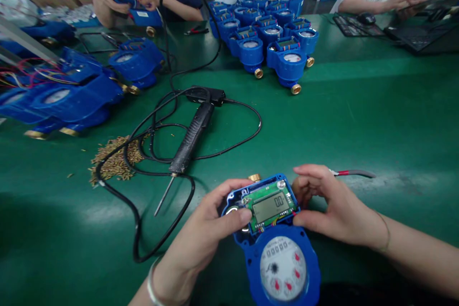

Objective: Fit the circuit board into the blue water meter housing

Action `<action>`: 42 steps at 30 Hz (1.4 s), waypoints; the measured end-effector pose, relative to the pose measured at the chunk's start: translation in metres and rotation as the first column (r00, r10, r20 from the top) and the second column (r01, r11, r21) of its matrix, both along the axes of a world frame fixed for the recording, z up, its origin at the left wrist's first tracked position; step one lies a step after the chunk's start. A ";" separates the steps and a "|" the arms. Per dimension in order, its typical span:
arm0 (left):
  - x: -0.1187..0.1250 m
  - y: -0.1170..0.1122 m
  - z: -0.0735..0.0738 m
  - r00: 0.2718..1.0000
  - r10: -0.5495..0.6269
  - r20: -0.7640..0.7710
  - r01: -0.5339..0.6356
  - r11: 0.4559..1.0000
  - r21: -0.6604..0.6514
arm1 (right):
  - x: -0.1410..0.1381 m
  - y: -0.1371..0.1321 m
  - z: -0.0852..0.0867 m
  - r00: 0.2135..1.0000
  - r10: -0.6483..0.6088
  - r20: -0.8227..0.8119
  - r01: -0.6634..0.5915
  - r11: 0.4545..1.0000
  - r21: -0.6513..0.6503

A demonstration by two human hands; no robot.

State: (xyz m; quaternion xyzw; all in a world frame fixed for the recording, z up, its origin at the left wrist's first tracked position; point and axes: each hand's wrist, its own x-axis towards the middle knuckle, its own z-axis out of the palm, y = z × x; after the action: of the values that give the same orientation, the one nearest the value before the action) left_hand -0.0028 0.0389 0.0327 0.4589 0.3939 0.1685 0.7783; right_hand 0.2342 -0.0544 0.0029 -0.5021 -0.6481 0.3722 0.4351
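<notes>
- Holding the blue meter [276, 244] over the near edge of the tabletop [380, 119], right of middle, the left hand [211, 215] closes around its upper left side, thumb on the circuit board [283, 190].
- The right hand [333, 205] is at the meter's upper right side, thumb and fingers narrowly parted; whether it pinches a wire cannot be told.
- Advisable handling: steady the meter squarely, press only the board's rim, spare the display [268, 209], keep the coloured wires [278, 221] off the edge.
- To the left, the electric screwdriver [191, 138] and its looped cable [136, 220] restrict movement; a screw pile [116, 158] lies toward the left edge.
- Open room appears widest rightward, past the grey cable [358, 173], toward the laptop [426, 33] near the far right corner.
</notes>
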 end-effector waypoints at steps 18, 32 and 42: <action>0.000 0.000 -0.002 0.999 0.011 0.037 -0.011 1.000 0.003 | -0.013 0.004 -0.006 0.854 0.058 -0.517 -0.246 0.921 -0.303; 0.007 -0.005 0.002 0.995 0.072 0.066 -0.072 0.997 -0.002 | -0.017 0.010 -0.004 0.632 -0.045 -0.774 -0.321 0.894 -0.314; 0.007 -0.013 -0.004 0.987 0.123 0.104 -0.122 0.992 -0.012 | -0.015 0.004 -0.013 0.718 0.044 -0.695 -0.341 0.892 -0.297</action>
State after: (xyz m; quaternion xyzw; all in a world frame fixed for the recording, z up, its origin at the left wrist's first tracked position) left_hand 0.0042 0.0259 0.0288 0.4224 0.3806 0.2387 0.7872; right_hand 0.2197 -0.0506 -0.0102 -0.3404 -0.4055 0.6974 0.4831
